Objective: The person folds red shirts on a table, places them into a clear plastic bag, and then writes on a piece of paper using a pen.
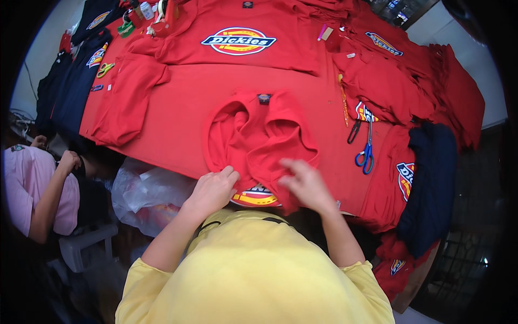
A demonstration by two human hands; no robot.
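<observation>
Red and bunched, the shirt point(261, 140) lies at the near edge of the bench point(172, 119), probably for easy reach, your left hand point(216, 187) pinching a fold, seemingly to steady it, your right hand's point(306, 184) blurred fingers unreadable.

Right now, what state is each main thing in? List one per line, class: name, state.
Central red garment: bunched, rumpled
Left hand: fingers curled against that garment
Right hand: fingers apart, blurred
Blue-handled scissors: lying flat, blades look closed
Far red shirt: spread out, print up
Plastic bag: crumpled
</observation>
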